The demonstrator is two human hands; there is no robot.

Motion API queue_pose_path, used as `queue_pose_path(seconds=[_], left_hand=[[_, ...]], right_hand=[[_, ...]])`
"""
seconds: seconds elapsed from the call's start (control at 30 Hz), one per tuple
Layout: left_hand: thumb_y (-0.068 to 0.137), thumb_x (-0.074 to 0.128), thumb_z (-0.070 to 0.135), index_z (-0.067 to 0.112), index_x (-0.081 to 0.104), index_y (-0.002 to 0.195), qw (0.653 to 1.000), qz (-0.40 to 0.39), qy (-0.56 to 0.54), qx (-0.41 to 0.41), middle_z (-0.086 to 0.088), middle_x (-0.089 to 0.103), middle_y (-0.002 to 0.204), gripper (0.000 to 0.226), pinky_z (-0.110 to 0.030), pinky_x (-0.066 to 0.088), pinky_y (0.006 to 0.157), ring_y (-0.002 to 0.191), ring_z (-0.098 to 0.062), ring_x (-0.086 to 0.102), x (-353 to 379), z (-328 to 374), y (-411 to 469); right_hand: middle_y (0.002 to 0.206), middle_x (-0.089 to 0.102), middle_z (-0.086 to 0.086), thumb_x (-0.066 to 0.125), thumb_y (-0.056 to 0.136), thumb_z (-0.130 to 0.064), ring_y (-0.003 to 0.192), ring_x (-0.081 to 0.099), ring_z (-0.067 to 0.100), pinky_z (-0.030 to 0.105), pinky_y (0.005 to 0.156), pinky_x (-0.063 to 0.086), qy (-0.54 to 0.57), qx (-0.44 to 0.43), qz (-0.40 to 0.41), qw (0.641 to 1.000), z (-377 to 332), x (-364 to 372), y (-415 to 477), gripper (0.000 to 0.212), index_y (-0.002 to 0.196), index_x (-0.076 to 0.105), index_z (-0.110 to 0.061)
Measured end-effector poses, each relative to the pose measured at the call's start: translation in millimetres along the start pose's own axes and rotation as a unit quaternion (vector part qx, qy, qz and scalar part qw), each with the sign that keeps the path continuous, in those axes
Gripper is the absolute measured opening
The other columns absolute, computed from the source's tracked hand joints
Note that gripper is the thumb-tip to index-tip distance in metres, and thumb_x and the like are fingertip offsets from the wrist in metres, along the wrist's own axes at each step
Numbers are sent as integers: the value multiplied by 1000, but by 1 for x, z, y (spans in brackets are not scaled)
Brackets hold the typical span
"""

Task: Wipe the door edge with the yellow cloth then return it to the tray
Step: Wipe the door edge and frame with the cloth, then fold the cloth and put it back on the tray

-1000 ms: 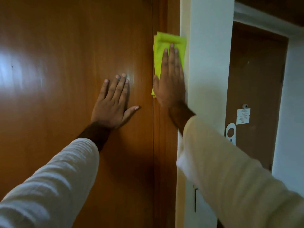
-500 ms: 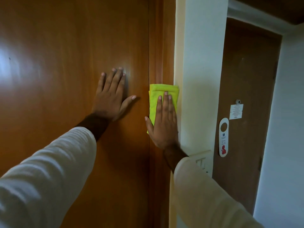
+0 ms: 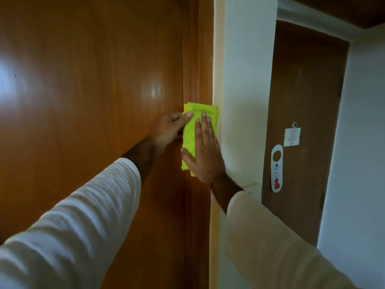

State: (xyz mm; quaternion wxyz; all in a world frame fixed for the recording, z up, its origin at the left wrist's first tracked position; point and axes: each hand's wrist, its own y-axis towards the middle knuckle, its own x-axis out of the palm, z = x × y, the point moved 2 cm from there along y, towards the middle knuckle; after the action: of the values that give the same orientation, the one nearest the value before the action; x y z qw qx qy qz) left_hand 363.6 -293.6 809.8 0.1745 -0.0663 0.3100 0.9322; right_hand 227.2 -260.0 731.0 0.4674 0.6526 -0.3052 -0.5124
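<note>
A folded yellow cloth [image 3: 194,126] lies flat against the wooden door edge [image 3: 198,59], at the seam between the glossy brown door [image 3: 93,90] and its frame. My right hand [image 3: 205,152] presses on the cloth with flat, straight fingers, covering its lower right part. My left hand [image 3: 169,128] is at the cloth's left side, fingers curled, thumb and fingertips pinching its upper left corner. The tray is not in view.
A white wall [image 3: 248,90] stands right of the frame, with a switch plate [image 3: 251,187] partly behind my right forearm. Farther right is another brown door [image 3: 302,101] with a hanging tag [image 3: 276,168] and a small paper notice [image 3: 292,137].
My right hand slid the cloth down the door edge. My left hand left its flat rest on the door and moved right to grip the cloth's corner.
</note>
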Motion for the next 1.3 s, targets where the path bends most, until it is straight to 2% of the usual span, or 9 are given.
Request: queue_pose_path(seconds=[0.1, 0.23, 0.37, 0.53, 0.67, 0.8, 1.0, 1.17, 1.3], left_hand=[[99, 67, 25, 9, 74, 106, 1000, 4, 12, 18, -22, 74, 101, 19, -40, 60, 83, 90, -22, 72, 7, 0, -7], [100, 66, 14, 17, 74, 96, 997, 45, 12, 62, 11, 75, 80, 9, -28, 56, 74, 76, -6, 70, 7, 11, -15], [99, 66, 11, 22, 74, 99, 996, 38, -4, 84, 19, 78, 75, 13, -15, 58, 71, 76, 6, 74, 10, 20, -29], [99, 66, 10, 14, 76, 104, 994, 7, -47, 96, 12, 82, 84, 12, -21, 61, 77, 84, -4, 77, 38, 47, -41], [97, 70, 19, 8, 77, 109, 992, -32, -107, 57, -7, 80, 97, 17, -44, 54, 82, 94, -33, 68, 79, 48, -46], [91, 76, 31, 28, 71, 123, 977, -158, -134, -42, 3, 80, 119, 33, -39, 65, 83, 105, -21, 79, 131, 24, -50], [96, 69, 8, 25, 69, 130, 942, -253, -201, -90, -5, 77, 129, 38, -42, 66, 83, 114, -27, 77, 227, -19, -61], [96, 54, -8, 25, 86, 89, 927, -271, -224, -134, 3, 84, 92, 46, -29, 66, 71, 80, -11, 81, 310, -43, -80], [100, 47, -9, 18, 77, 83, 918, -285, -214, -173, 5, 80, 71, 43, -20, 58, 52, 58, -6, 74, 396, -75, -108]], right_hand=[[173, -1, 9, 45, 98, -43, 161, -1, 25, 46, 127, 25, 43, -11, -32, 998, 0, -17, 1, 81, 162, 11, -8], [165, 27, 14, 52, 98, -20, 153, 31, 28, 42, 118, 40, 142, -4, 12, 990, 2, -50, -3, 63, 156, 31, -5], [129, 59, 14, 70, 92, -32, 118, 60, 23, 31, 99, 54, 193, 55, 130, 971, 22, -97, 0, 58, 139, 48, -6], [108, 78, -2, 85, 79, -32, 102, 76, 20, 29, 81, 63, 453, 268, -83, 846, 48, -134, 9, 64, 135, 58, -16], [108, 81, -2, 77, 87, -24, 99, 78, 17, 29, 72, 62, 503, 297, -127, 802, 70, -152, -12, 33, 120, 71, -18], [105, 81, -4, 74, 90, -17, 98, 78, 14, 31, 76, 63, 508, 328, -85, 792, 102, -175, -47, 21, 111, 73, -20], [134, 68, 16, 65, 93, 1, 120, 69, 31, 45, 98, 59, 504, 408, -87, 756, 164, -228, -115, 47, 139, 57, -5], [95, 80, 6, 46, 94, 17, 87, 78, 18, 30, 79, 65, 496, 478, -40, 724, 212, -263, -183, 36, 98, 74, -5], [115, 67, 19, 47, 92, -6, 100, 63, 37, 44, 91, 56, 497, 561, -1, 661, 261, -289, -257, 30, 108, 71, -13]])
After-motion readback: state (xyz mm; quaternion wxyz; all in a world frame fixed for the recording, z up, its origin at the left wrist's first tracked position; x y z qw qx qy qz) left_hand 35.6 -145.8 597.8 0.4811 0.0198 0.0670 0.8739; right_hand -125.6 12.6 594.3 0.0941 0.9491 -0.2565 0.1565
